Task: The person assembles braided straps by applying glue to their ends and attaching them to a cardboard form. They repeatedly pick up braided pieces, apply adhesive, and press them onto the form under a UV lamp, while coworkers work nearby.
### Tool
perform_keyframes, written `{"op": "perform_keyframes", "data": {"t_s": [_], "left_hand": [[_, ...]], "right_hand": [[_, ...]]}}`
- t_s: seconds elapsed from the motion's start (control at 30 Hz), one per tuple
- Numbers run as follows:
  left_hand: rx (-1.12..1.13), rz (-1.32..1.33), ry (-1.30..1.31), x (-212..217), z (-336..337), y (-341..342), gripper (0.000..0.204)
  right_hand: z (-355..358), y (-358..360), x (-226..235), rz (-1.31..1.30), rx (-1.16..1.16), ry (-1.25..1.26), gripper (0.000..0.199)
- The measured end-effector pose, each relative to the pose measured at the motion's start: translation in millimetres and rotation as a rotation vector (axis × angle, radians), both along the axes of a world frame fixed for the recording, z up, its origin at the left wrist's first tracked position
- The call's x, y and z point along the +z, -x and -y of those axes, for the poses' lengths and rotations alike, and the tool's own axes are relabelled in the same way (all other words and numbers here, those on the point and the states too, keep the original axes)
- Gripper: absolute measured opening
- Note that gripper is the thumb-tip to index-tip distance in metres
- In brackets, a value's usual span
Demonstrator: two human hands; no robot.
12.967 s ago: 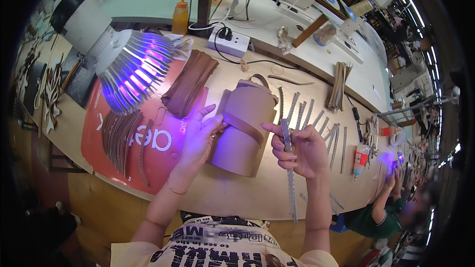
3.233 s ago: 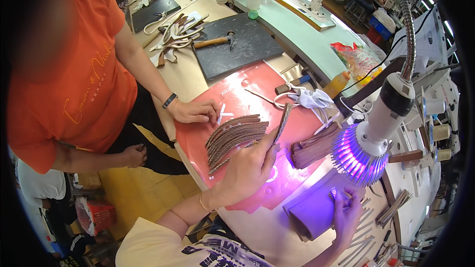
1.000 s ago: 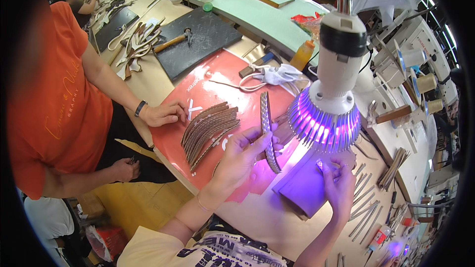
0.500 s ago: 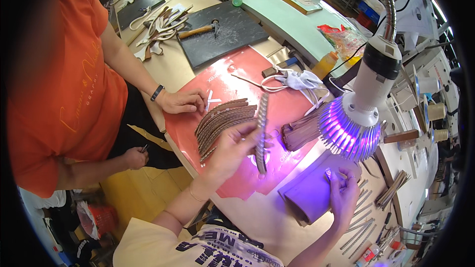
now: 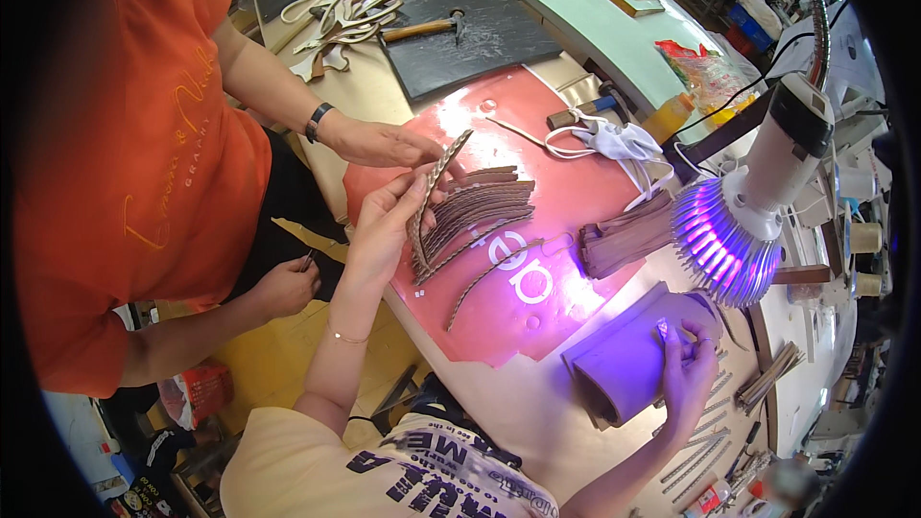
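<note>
- strip of braid (image 5: 441, 167), in the head view, stands at a slant left of the frame's centre, pinched between thumb and fingers of the left hand (image 5: 384, 221)
- it looks light, bendable yet firm enough to hold a curve, hardly fragile; the woven surface should give fair grip, and a pinch across the flat faces near mid-length seems best
- co-worker's hand (image 5: 379, 142) is just beyond it, upper left of centre; whether they touch cannot be told
- right hand (image 5: 691, 363), lower right of the frame, rests on a curled brown sheet (image 5: 614, 355), probably soft; whether the fingers grip it cannot be told
- similar strips (image 5: 484, 211) lie fanned on the red mat (image 5: 489, 334), near the centre
- amber bottle (image 5: 669, 118), upper right, seems to hold liquid, level unclear
- red basket (image 5: 209, 391), lower left, has a pale plastic bag (image 5: 171, 397) at it, contents hidden
</note>
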State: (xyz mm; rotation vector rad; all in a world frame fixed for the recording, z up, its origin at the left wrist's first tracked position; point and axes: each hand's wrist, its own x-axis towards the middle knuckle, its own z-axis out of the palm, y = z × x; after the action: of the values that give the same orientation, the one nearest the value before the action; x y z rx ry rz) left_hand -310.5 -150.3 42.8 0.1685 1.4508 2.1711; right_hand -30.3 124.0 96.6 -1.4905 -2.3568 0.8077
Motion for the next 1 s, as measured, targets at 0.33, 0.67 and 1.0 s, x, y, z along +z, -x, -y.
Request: {"op": "perform_keyframes", "data": {"t_s": [0.33,0.67,1.0], "left_hand": [[0.061,-0.083,-0.094,1,-5,2,0.029],[-0.062,0.149,-0.086,-15,-41,-52,0.029],[-0.81,0.457,-0.022,-31,-156,-136,0.039]], "right_hand": [[1,-2,6,-0.031,0.008,0.035,0.025],[0,-1,-2,-0.107,0.099,-0.101,0.025],[6,0,8,-0.025,0.029,-0.035,0.023]]}}
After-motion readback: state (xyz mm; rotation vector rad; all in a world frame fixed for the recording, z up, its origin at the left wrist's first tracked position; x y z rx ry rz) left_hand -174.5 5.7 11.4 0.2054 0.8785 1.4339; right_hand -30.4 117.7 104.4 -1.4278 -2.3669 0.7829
